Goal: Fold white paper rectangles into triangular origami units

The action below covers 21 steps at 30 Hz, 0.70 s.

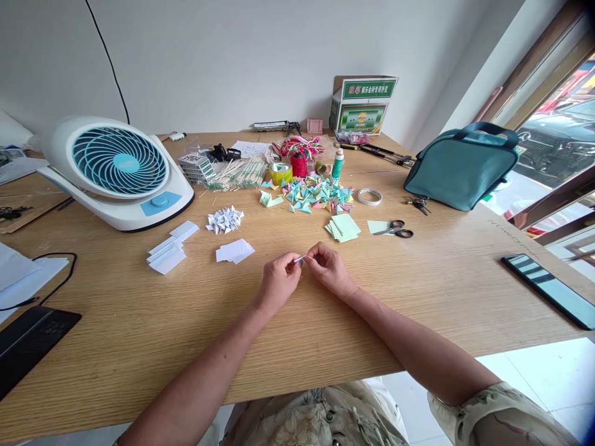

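Observation:
Between my two hands, over the middle of the wooden table [325, 322], is a small folded piece of white paper [300, 259]. My left hand [281, 279] pinches it from the left, and my right hand [330, 271] has its fingertips closed at the other end. Most of the paper is covered by the fingers. Left of my hands lie white paper slips [235, 251], a further stack of white slips [168, 251] and a pile of folded white paper pieces [225, 219]. Pale green paper squares [343, 228] lie just beyond my right hand.
A fan [116, 167] stands at the left. Behind are coloured folded paper pieces [318, 193], wooden sticks [239, 173], a glue bottle [338, 164] and a box [362, 105]. Scissors [395, 229], a tape roll [369, 196], a teal bag [462, 164] and a phone [548, 290] lie rightward.

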### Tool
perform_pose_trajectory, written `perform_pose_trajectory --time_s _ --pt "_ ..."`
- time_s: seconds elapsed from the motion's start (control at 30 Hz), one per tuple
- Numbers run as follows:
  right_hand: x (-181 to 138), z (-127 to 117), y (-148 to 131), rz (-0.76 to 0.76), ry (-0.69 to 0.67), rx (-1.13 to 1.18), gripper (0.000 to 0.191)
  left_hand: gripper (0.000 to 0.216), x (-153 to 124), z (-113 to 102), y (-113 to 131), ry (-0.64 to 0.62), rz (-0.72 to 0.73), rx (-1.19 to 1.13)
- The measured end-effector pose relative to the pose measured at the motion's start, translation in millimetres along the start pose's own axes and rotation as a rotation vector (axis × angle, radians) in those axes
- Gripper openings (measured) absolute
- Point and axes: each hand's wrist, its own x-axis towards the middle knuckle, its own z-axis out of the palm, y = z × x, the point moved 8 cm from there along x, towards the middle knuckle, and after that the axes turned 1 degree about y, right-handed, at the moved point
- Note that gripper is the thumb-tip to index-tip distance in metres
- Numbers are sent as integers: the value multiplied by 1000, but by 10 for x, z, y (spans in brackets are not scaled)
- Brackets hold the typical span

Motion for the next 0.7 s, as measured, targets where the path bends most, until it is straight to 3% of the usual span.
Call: perform_pose_trajectory --time_s 0.1,0.23,0.7 --pt "8 31 32 44 -26 101 26 9 10 8 -116 1 -93 -133" --pt "25 43 68 107 -43 154 33 11 20 24 -142 -14 -92 -172" --pt "27 68 176 184 -78 199 34 23 -12 23 52 -22 72 99"
